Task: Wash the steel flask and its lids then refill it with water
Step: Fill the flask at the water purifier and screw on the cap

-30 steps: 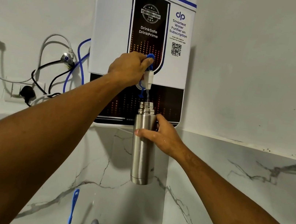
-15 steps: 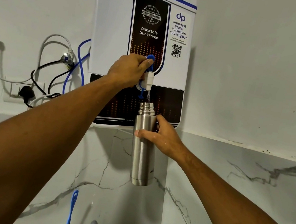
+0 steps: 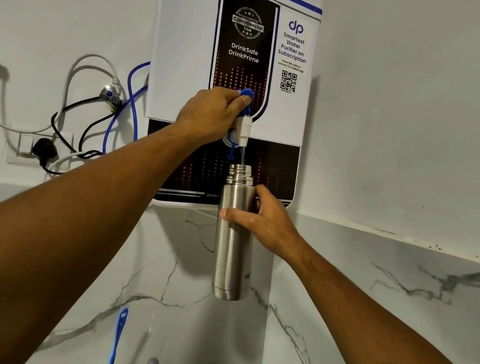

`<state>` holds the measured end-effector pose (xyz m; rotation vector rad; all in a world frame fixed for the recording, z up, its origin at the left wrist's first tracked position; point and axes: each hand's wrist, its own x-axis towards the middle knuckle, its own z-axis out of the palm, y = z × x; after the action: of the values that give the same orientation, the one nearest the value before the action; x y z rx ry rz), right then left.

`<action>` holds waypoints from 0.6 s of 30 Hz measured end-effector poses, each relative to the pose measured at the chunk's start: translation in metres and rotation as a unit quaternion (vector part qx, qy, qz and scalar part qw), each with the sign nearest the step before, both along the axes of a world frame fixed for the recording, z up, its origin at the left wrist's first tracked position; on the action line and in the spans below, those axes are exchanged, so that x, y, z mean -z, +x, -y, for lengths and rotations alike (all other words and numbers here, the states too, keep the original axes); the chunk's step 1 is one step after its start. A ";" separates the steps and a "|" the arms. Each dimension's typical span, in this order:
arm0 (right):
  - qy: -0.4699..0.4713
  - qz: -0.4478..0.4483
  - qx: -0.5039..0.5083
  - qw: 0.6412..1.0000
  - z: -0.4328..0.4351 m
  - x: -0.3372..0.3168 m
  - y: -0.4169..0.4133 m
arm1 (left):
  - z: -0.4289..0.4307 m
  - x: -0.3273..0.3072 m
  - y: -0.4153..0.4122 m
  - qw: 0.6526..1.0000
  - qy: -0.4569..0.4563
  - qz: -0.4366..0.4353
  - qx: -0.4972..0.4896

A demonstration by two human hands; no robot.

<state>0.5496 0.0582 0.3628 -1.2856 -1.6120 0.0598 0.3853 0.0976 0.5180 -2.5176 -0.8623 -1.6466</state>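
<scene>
Steel flask [image 3: 231, 252] up in air, upright, mouth right under tap [image 3: 244, 129] of purifier [image 3: 184, 48]. Water [image 3: 241, 157] runs in. R hand [image 3: 262, 221] wraps fingers + thumb round flask upper part, tight. L hand [image 3: 208, 114] pinches blue lever [image 3: 246, 92] on tap. Flask hard, smooth, prob wet = slippy; gets heavy w/ water. Best hold: round middle, firm.

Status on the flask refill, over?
Left hand grips blue tap lever, water running. Right hand grips steel flask under spout. Nothing blocking.
</scene>
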 end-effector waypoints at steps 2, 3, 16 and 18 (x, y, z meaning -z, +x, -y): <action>0.000 0.000 0.001 1.000 0.000 0.001 0.000 | 0.000 0.000 0.000 1.000 0.000 -0.001 -0.001; 0.001 -0.001 0.001 1.000 -0.001 0.001 0.000 | 0.000 0.000 0.000 1.000 0.000 0.000 -0.001; 0.022 0.001 0.006 1.000 0.003 -0.005 0.003 | -0.002 0.000 0.001 1.000 0.001 0.004 -0.001; 0.023 0.001 0.008 1.000 0.002 -0.005 0.003 | -0.003 0.000 0.000 1.000 0.002 0.004 -0.003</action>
<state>0.5525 0.0559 0.3683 -1.2639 -1.5962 0.0117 0.3857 0.1002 0.5181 -2.5056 -0.8650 -1.6554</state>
